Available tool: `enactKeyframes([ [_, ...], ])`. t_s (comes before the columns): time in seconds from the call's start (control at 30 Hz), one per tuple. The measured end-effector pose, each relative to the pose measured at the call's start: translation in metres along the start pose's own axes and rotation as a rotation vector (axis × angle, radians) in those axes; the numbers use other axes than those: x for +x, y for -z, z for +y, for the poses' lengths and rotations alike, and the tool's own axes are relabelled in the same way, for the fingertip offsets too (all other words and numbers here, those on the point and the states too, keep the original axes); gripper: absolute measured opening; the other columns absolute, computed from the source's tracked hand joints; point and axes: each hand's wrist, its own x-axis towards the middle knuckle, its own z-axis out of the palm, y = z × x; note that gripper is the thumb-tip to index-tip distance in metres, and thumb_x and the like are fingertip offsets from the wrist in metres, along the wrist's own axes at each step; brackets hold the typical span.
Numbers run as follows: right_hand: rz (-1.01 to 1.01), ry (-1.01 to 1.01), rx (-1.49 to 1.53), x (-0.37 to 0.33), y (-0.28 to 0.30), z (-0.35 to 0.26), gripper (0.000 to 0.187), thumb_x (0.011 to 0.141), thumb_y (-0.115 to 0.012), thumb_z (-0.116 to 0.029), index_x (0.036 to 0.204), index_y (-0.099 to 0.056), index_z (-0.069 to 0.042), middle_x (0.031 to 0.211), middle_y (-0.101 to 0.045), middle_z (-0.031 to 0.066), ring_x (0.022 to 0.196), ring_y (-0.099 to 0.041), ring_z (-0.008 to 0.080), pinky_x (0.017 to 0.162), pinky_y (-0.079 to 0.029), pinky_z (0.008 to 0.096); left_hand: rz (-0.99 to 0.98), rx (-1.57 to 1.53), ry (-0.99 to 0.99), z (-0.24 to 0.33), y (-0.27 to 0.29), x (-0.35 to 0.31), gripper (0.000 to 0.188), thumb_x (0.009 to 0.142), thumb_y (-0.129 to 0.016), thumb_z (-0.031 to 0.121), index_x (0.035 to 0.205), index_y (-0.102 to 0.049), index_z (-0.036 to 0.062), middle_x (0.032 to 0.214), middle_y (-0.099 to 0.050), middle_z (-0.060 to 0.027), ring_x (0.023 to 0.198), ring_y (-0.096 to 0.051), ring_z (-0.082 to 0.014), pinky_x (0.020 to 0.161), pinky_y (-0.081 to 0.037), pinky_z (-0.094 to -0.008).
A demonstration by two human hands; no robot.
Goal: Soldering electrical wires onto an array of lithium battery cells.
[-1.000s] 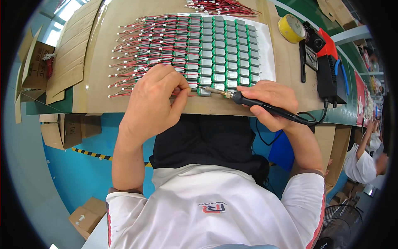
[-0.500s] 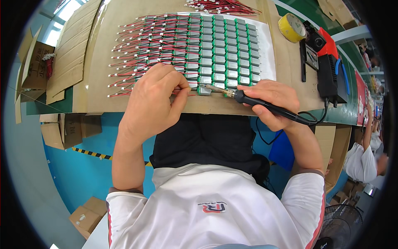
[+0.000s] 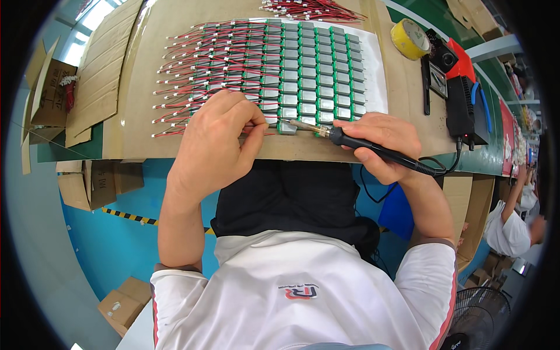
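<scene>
Between the thumb and fingers of my left hand [image 3: 224, 137] a thin red-and-black wire lead [image 3: 269, 133] is pinched. My right hand [image 3: 388, 143] is closed around the black handle of a soldering iron [image 3: 373, 147]. The iron's tip points left, at the near end of a small silver-grey battery cell with a green circuit strip [image 3: 287, 127]; whether it touches the wire is too small to tell. Rows of such cells [image 3: 308, 74] lie on white paper [image 3: 376, 76]. Red and black leads with white connectors [image 3: 175, 81] extend from the left rows.
A pile of red leads [image 3: 312, 8] lies at the table's far side. On the right are yellow tape [image 3: 410, 39], a black soldering station [image 3: 466, 111] and the iron's cord [image 3: 434, 163]. Cardboard [image 3: 102, 70] stands at the left. Another person [image 3: 513, 224] works at the far right.
Both my hands, the wire lead and the soldering iron stay in practically the same place. At the far right, the other person's arm has shifted slightly.
</scene>
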Motion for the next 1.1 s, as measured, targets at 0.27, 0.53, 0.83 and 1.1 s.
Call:
enactKeyframes([
  [0.27,0.001,-0.003,0.017,0.001,0.000,-0.001,0.033,0.088,-0.081,-0.006,0.117,-0.077,0.007,0.109,-0.081,0.0226,0.082,-0.078,0.0336,0.076,-0.063,0.0394,-0.004,0.001,0.013,0.000,0.000,0.000,0.010,0.086,-0.077,-0.002,0.088,-0.067,0.0011,0.085,-0.064,-0.0097,0.082,-0.064,-0.0284,0.071,-0.053,-0.0392],
  [0.53,0.006,0.008,0.013,0.001,-0.001,-0.001,0.033,0.088,-0.081,-0.006,0.117,-0.076,0.008,0.109,-0.081,0.0229,0.079,-0.077,0.0331,0.073,-0.062,0.0383,-0.013,0.006,0.022,0.002,0.001,0.000,0.010,0.087,-0.077,-0.002,0.088,-0.068,0.0010,0.086,-0.064,-0.0095,0.082,-0.065,-0.0275,0.069,-0.055,-0.0379],
  [0.83,0.017,0.000,0.005,0.001,-0.002,-0.001,0.033,0.088,-0.080,-0.006,0.118,-0.077,0.008,0.105,-0.081,0.0214,0.078,-0.076,0.0324,0.072,-0.061,0.0382,-0.013,-0.035,0.040,0.006,0.004,0.002,0.018,0.086,-0.081,0.001,0.096,-0.067,0.0023,0.088,-0.064,-0.0101,0.082,-0.065,-0.0277,0.071,-0.055,-0.0378],
  [1.1,0.015,-0.008,0.005,0.000,-0.002,-0.002,0.033,0.089,-0.080,-0.008,0.119,-0.077,0.007,0.103,-0.081,0.0199,0.077,-0.076,0.0322,0.072,-0.061,0.0382,-0.101,0.001,-0.058,0.001,0.012,0.004,0.023,0.081,-0.084,0.001,0.096,-0.066,0.0037,0.092,-0.063,-0.0101,0.089,-0.063,-0.0314,0.079,-0.052,-0.0424],
])
